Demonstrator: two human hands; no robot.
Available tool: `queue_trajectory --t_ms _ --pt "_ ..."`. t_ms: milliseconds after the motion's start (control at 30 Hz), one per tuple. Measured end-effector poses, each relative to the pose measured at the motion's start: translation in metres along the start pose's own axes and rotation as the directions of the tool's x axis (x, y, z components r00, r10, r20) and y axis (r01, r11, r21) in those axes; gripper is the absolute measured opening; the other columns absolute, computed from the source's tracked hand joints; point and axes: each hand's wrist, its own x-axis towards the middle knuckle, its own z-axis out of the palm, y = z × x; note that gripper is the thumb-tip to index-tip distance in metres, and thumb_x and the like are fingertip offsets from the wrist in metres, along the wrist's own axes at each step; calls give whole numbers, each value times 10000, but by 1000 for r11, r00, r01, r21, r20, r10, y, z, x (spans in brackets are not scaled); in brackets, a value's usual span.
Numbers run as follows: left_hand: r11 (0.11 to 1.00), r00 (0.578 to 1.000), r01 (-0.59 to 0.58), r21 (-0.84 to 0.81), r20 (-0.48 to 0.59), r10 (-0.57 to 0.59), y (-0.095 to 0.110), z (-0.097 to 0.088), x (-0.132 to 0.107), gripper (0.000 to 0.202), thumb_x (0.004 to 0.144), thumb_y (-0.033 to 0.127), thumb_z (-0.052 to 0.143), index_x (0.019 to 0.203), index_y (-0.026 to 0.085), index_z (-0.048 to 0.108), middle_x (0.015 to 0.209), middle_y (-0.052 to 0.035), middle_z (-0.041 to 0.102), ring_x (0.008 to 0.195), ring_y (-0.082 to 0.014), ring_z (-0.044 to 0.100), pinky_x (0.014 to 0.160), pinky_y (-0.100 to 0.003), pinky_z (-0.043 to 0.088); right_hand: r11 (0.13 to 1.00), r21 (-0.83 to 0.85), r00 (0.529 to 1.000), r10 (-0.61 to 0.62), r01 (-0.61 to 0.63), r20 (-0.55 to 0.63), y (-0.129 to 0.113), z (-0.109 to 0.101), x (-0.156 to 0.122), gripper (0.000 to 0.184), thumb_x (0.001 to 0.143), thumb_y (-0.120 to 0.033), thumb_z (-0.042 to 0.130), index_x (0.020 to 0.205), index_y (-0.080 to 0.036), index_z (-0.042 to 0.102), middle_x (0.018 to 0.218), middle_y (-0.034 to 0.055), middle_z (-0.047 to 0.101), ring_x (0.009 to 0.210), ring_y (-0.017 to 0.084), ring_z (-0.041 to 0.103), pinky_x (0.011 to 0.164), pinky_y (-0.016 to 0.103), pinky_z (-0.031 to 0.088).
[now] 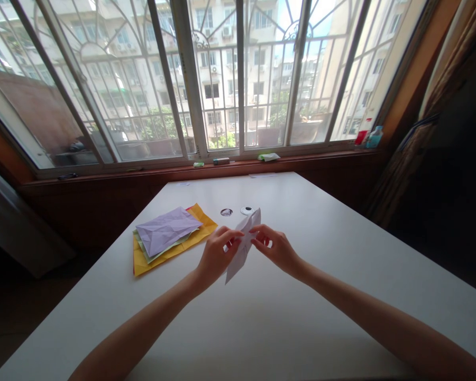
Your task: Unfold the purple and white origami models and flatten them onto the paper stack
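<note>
Both hands pinch a folded sheet of pale white-lilac paper (238, 263) above the middle of the table. The paper is creased, tilted, and pointed at its upper and lower ends. My left hand (219, 251) grips it from the left, thumb and forefinger together. My right hand (276, 248) pinches it from the right near its middle. Just beyond the paper lie a white disc with a black spot (246, 210) and a round, dark-rimmed piece (226, 212). To the left rests a stack of lilac paper (166, 228), pale green paper (170, 252) and yellow paper (200, 238).
The white table (321, 317) reaches towards a barred window. On the sill (150, 173) sit a small box (221, 161), a green-and-white packet (268, 157), a red bottle (363, 132) and a blue bottle (375, 137). A curtain (424, 121) hangs at the right.
</note>
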Motion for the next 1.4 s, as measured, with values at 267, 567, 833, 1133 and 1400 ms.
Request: queue_trajectory --t_ms 267,567,833,1133,1400 --pt "999 1000 13 -35 -14 -14 -3 -1 2 157 802 153 503 895 194 622 784 -12 558 690 -95 545 636 -208 475 995 -84 996 -41 49 84 0 2 -3 174 759 -213 542 928 -188 576 567 -35 551 495 89 483 538 222 421" --pt "984 992 122 -129 -29 -127 -4 -4 4 162 779 168 523 894 195 634 769 -9 536 686 -94 550 598 -190 501 994 102 992 -55 44 110 -5 -2 0 151 792 -258 528 905 -194 603 666 5 639 595 113 592 601 236 488" --pt "997 998 66 -50 -8 -66 -5 -2 3 165 785 158 510 884 195 638 774 -14 551 689 -99 554 626 -205 495 995 90 981 27 -45 193 -3 0 0 185 756 -248 559 929 -185 536 593 -10 632 531 125 600 561 245 475" --pt "996 997 77 -52 -5 -77 -6 -3 2 168 789 156 507 892 196 635 780 -15 551 702 -99 561 627 -198 501 987 147 978 37 -69 208 -4 1 -2 156 751 -263 569 876 -204 495 604 -20 621 534 127 604 548 251 483" --pt "994 994 97 -57 -46 -100 -4 -4 3 179 780 141 511 894 195 638 770 -10 540 699 -94 548 614 -188 497 977 198 988 55 -84 147 -4 1 -2 195 781 -380 535 796 -186 531 683 11 617 609 138 603 581 274 499"
